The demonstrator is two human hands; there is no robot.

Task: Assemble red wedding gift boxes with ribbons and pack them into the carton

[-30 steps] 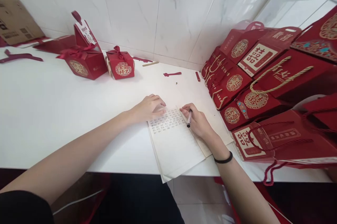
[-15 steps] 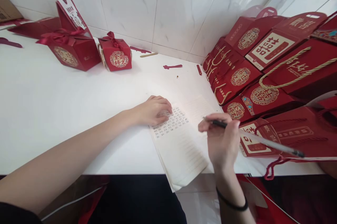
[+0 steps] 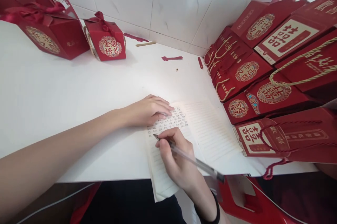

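An open lined notebook [image 3: 216,126] lies at the table's front edge, its lower left corner hanging over. Rows of small handwriting cover the upper part of its left page. My right hand [image 3: 181,157] pinches a clear-barrelled pen [image 3: 195,162] with a dark tip and dark end cap. The tip is at the left end of the lowest written row; whether it touches the paper I cannot tell. My left hand [image 3: 150,111] lies on the notebook's upper left part with its fingers stretched out, holding nothing.
Red gift boxes with rope handles [image 3: 247,73] are stacked along the right. A small red box [image 3: 105,40] and a larger ribboned box [image 3: 56,36] stand at the back left. Red strips [image 3: 172,58] and a tan strip [image 3: 145,43] lie near the tiled wall.
My right hand has moved left with the pen, from beside the notebook's right half onto the left page. My left hand stays on the notebook. The view has shifted slightly.
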